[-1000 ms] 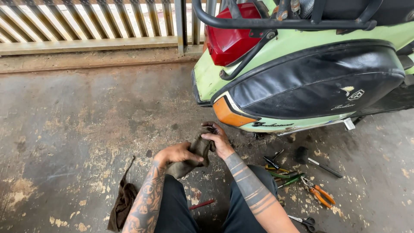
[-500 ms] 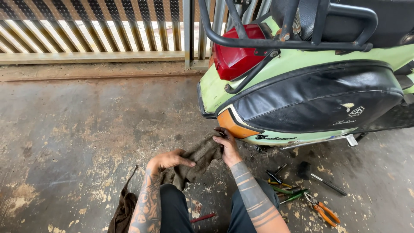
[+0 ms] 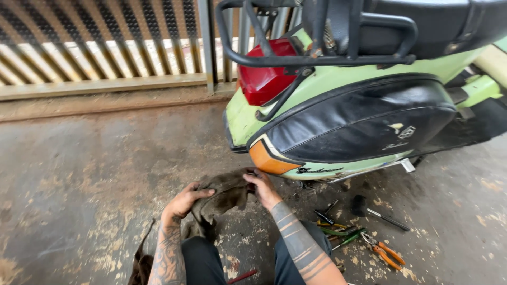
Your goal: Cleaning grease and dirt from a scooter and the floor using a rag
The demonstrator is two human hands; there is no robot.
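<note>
A dirty brown rag (image 3: 224, 198) is stretched between both hands low over the stained concrete floor. My left hand (image 3: 185, 201) grips its near left end. My right hand (image 3: 262, 189) clutches the far right end, close under the rear of a light green scooter (image 3: 338, 84) with a black side cover (image 3: 364, 124), an orange reflector (image 3: 266, 160) and a red tail light (image 3: 264, 74). Both forearms are tattooed. My knees in dark trousers (image 3: 203, 261) sit below the rag.
Loose tools lie on the floor to my right: orange-handled pliers (image 3: 388, 252), green-handled screwdrivers (image 3: 340, 235) and a black-headed hammer (image 3: 377, 211). A red tool (image 3: 242, 276) lies between my knees. Another dark cloth (image 3: 141, 264) is at lower left. A metal gate (image 3: 105, 47) runs along the back.
The view has tilted up and left, so the scooter fills more of the frame. Both hands have pulled the rag out wider between them, right hand still near the scooter's tail.
</note>
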